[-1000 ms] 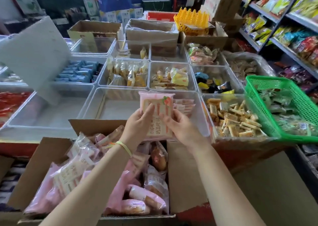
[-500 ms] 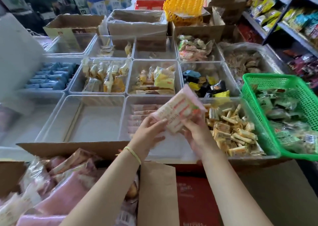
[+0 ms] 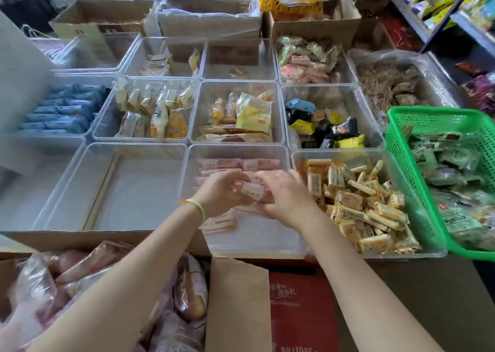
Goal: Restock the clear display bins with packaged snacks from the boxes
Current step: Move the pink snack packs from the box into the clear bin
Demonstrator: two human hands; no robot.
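Two hands (image 3: 223, 191) (image 3: 288, 196) beside green basket (image 3: 439, 116)

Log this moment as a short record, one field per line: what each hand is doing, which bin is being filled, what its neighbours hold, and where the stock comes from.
left hand: holds pink packets low in the bin
right hand: holds the same packets
target bin: front row, partly filled with pink packets
bin to its left: no snacks
bin to its right: orange-and-white snack bars
source box: open cardboard, near edge, bagged pastries
green basket: far right, green packets
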